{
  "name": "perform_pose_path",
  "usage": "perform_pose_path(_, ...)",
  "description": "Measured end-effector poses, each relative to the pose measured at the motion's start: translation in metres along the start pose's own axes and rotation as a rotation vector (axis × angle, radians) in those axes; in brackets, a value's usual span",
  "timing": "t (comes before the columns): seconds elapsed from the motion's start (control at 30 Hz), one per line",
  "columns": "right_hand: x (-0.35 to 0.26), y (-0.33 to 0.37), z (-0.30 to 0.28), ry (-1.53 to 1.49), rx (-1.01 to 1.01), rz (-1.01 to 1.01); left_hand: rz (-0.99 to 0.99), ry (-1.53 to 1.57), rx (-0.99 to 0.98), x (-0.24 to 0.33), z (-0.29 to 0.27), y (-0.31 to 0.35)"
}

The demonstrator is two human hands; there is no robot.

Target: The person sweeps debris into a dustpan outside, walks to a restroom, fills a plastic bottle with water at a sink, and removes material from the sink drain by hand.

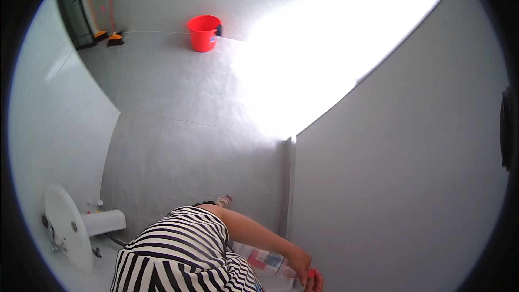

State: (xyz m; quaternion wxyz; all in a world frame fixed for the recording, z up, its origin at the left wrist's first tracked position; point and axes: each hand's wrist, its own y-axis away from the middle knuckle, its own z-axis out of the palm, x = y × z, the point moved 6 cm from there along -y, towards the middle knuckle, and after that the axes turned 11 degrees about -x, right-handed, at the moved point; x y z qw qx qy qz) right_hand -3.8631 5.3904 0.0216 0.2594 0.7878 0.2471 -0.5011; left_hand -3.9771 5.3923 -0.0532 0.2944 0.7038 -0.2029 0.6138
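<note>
My left arm, bare below a black-and-white striped sleeve, reaches to the lower right. My left hand point(299, 261) is bent downward, its fingers closed against a small bright pink-red thing point(311, 273) whose kind I cannot make out. My right hand point(315, 282) shows only in part at the lower edge, its curled fingers around the same pink-red thing. Just left of the hands, and partly behind my arm, lie packages point(265, 259) in red, blue and white on a pale surface. My striped clothing hides part of that surface.
A grey partition point(389, 184) rises close to the right of my hands. At the lower left is a white washbasin point(67, 227) on the wall. A red bucket point(204, 35) stands at the far wall, with brooms point(115, 38) in the far left corner. Strong light whitens the upper right.
</note>
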Motion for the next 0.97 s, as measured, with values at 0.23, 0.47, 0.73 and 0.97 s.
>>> perform_pose_path(0.23, -0.005, -0.081, 0.132, -0.055, -0.204, -0.051, -0.156, -0.915, 0.802, -0.007, -0.045, 0.147)
perform_pose_path(0.47, -0.084, -0.147, 0.351, -0.216, -0.842, 0.057, -0.339, -0.954, 0.973, -0.091, -0.082, 0.337)
perform_pose_path(0.73, -0.094, -0.175, 0.529, -0.423, -1.389, 0.368, -0.462, -0.922, 1.315, -0.086, -0.083, 0.555)
perform_pose_path(0.97, 0.144, -0.397, 0.639, -0.039, -1.454, 0.976, -0.823, -0.192, 1.933, -0.264, -0.037, 0.76)
